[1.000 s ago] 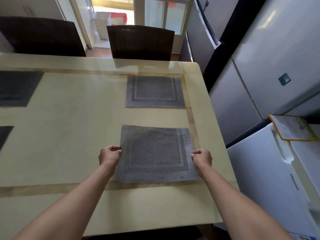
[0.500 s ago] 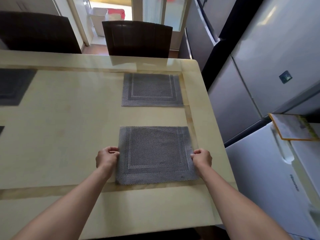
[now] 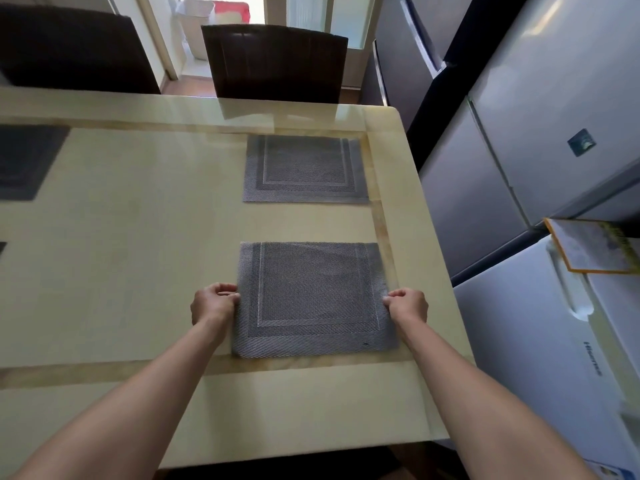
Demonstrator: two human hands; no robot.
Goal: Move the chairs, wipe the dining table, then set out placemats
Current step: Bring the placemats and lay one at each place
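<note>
A grey woven placemat (image 3: 313,297) lies flat on the cream dining table (image 3: 131,237) near its right end. My left hand (image 3: 213,304) pinches the mat's left edge and my right hand (image 3: 407,304) pinches its right edge. A second grey placemat (image 3: 304,169) lies straight beyond it, near the far edge. Another dark placemat (image 3: 26,161) sits at the far left, and a sliver of one more shows at the left border. Two dark chairs (image 3: 277,60) (image 3: 69,53) stand behind the table's far side.
Silver and white fridges (image 3: 540,140) stand close along the table's right side. A low white fridge (image 3: 540,358) at the near right carries a yellow-edged board (image 3: 588,249). A doorway with a white bin (image 3: 197,22) opens behind the chairs.
The near placemat has been straightened between my hands, its edges now square to the table. My hands stay on its sides. The view has tilted down a little.
</note>
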